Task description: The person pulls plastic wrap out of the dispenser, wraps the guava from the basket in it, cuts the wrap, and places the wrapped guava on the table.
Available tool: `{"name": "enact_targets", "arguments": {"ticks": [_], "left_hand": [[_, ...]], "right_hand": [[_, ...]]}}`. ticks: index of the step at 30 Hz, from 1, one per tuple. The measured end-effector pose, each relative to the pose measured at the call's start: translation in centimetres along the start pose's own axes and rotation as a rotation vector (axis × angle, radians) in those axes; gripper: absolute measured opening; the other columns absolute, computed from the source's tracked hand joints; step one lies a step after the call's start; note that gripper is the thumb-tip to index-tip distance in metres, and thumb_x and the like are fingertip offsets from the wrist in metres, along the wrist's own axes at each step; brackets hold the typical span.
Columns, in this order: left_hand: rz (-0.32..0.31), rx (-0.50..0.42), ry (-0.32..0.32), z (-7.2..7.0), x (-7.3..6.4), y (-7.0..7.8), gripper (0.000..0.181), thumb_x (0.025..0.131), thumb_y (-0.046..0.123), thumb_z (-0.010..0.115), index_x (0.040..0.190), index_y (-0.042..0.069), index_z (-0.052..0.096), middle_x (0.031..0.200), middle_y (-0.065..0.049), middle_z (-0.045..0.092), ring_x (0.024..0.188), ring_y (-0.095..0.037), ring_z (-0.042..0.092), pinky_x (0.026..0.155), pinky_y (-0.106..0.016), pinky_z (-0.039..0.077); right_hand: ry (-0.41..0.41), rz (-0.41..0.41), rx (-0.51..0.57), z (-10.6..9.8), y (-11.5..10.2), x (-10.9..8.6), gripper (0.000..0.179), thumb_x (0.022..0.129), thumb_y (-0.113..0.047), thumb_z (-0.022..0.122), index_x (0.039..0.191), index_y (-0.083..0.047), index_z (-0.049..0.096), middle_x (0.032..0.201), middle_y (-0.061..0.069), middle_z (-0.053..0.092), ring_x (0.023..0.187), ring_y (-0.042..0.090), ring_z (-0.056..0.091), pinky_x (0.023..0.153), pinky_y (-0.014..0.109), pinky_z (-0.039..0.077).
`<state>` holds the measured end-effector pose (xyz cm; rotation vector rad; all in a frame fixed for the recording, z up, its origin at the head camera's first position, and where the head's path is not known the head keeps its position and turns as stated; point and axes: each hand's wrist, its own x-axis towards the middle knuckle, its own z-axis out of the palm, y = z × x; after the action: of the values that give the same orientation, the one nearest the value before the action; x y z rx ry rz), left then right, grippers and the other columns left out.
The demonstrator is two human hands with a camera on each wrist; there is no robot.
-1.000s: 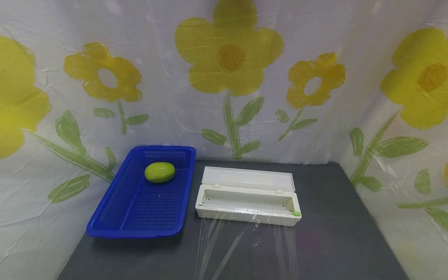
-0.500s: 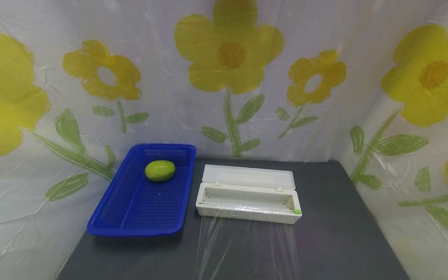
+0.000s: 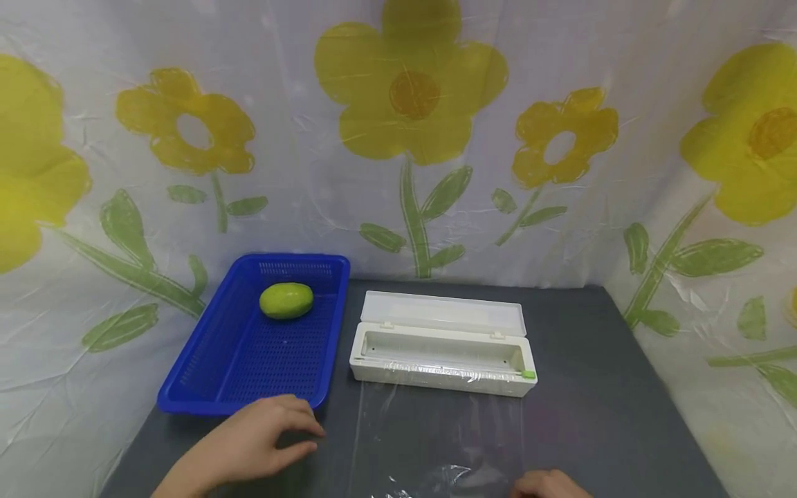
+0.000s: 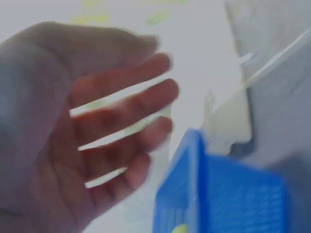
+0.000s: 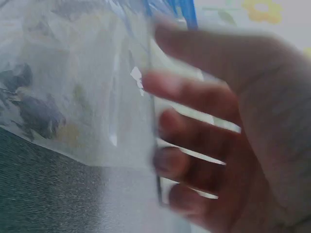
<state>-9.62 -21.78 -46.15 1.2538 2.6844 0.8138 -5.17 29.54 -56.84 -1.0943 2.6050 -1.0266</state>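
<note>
My left hand point(image 3: 268, 436) reaches in at the front right corner of the blue plastic basket point(image 3: 336, 325). Its fingers are loosely bent and spread, with nothing between them in the left wrist view. Inside the basket lies a smooth green oval fruit point(image 3: 286, 301). A white cling film dispenser point(image 3: 442, 384) stands right of it, lid folded back. Clear cling film point(image 3: 436, 429) runs from its front over the table, with a crumpled shiny end low in the head view. My right hand point(image 3: 548, 485) is beside that end, and the right wrist view point(image 5: 209, 121) shows its relaxed fingers at the film's edge.
A dark grey table top point(image 3: 598, 415) carries everything. Behind and at both sides hangs a pale curtain point(image 3: 299, 200) printed with yellow flowers. The dispenser's lid point(image 3: 442, 311) lies back toward the curtain, and a small green slider point(image 3: 528, 374) sits at its right end.
Both hands have come into the head view from below. The cling film, streaked with creases earlier, now lies flatter, its crumpled end in sight. Basket, fruit and dispenser stay put.
</note>
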Motion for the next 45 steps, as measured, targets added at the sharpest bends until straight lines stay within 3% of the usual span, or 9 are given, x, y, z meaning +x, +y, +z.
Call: {"name": "enact_targets", "arguments": {"ticks": [2,6,10,14,21,24,30,38,45], "left_hand": [[-0.04,0.028,0.135,-2.4,0.6,1.2,0.014,0.097,0.023,0.08,0.107,0.033,0.08,0.101,0.023,0.069,0.093,0.001,0.064,0.078,-0.031,0.059],[-0.156,0.019,0.339,-4.3,1.5,0.2,0.024,0.093,0.012,0.083,0.109,0.029,0.079,0.104,0.018,0.071,0.091,-0.003,0.064,0.074,-0.029,0.056],[-0.298,-0.041,0.423,-5.8,2.6,-1.3,0.025,0.097,0.015,0.079,0.12,0.022,0.076,0.109,0.011,0.07,0.09,-0.01,0.06,0.071,-0.028,0.051],[-0.395,-0.051,0.449,-7.2,3.5,-3.1,0.027,0.1,0.019,0.075,0.127,0.015,0.073,0.114,0.0,0.07,0.099,-0.019,0.061,0.077,-0.033,0.052],[-0.479,0.08,0.428,-9.0,5.6,-7.3,0.039,0.099,0.019,0.075,0.134,0.002,0.069,0.119,-0.022,0.07,0.111,-0.043,0.064,0.09,-0.057,0.053],[-0.493,0.119,0.404,-9.5,6.5,-8.9,0.044,0.099,0.019,0.075,0.137,-0.001,0.066,0.122,-0.027,0.069,0.115,-0.048,0.063,0.095,-0.064,0.05],[-0.508,0.168,0.353,-9.7,7.8,-11.8,0.053,0.098,0.021,0.076,0.143,-0.003,0.061,0.129,-0.03,0.066,0.121,-0.052,0.059,0.1,-0.067,0.047],[-0.656,0.243,0.22,-8.3,8.7,-15.6,0.086,0.095,0.046,0.077,0.16,0.001,0.043,0.154,-0.04,0.041,0.138,-0.067,0.035,0.108,-0.078,0.036],[-0.712,0.332,0.146,-7.4,8.8,-17.5,0.099,0.088,0.055,0.081,0.159,-0.002,0.042,0.15,-0.038,0.047,0.126,-0.064,0.046,0.099,-0.073,0.045]], "right_hand": [[0.058,0.114,0.012,-1.4,-0.4,0.7,0.013,0.093,-0.023,0.081,0.086,-0.026,0.072,0.08,-0.026,0.056,0.067,-0.012,0.047,0.053,0.017,0.042],[0.428,0.235,-0.193,-2.7,-3.1,2.5,0.023,0.083,-0.021,0.092,0.081,-0.031,0.071,0.076,-0.027,0.053,0.062,-0.008,0.042,0.051,0.019,0.039],[0.728,0.319,-0.332,-3.5,-3.4,4.1,0.032,0.071,-0.01,0.097,0.075,-0.027,0.07,0.074,-0.02,0.058,0.062,-0.001,0.048,0.054,0.017,0.039],[0.881,0.354,-0.345,-4.2,-2.3,5.5,0.028,0.069,-0.009,0.098,0.082,-0.014,0.075,0.088,-0.004,0.067,0.078,0.017,0.063,0.07,0.016,0.045],[0.899,0.453,-0.232,-4.2,-0.2,7.0,0.066,0.075,-0.015,0.096,0.133,-0.001,0.067,0.136,0.024,0.06,0.123,0.045,0.055,0.097,0.062,0.045],[0.865,0.494,-0.185,-3.9,0.5,7.4,0.073,0.082,-0.019,0.091,0.144,0.001,0.059,0.146,0.028,0.055,0.134,0.052,0.049,0.102,0.071,0.041],[0.856,0.51,-0.198,-3.2,1.3,7.9,0.061,0.09,-0.02,0.085,0.142,0.002,0.062,0.144,0.027,0.059,0.125,0.044,0.059,0.079,0.049,0.056],[0.89,0.455,-0.232,-2.7,2.0,8.1,0.057,0.088,-0.014,0.086,0.138,0.004,0.065,0.136,0.028,0.064,0.1,0.035,0.067,0.065,0.022,0.047],[0.922,0.439,-0.235,-2.1,2.4,8.0,0.059,0.085,-0.011,0.089,0.138,0.003,0.066,0.133,0.026,0.066,0.083,0.026,0.061,0.063,0.014,0.04]]}}
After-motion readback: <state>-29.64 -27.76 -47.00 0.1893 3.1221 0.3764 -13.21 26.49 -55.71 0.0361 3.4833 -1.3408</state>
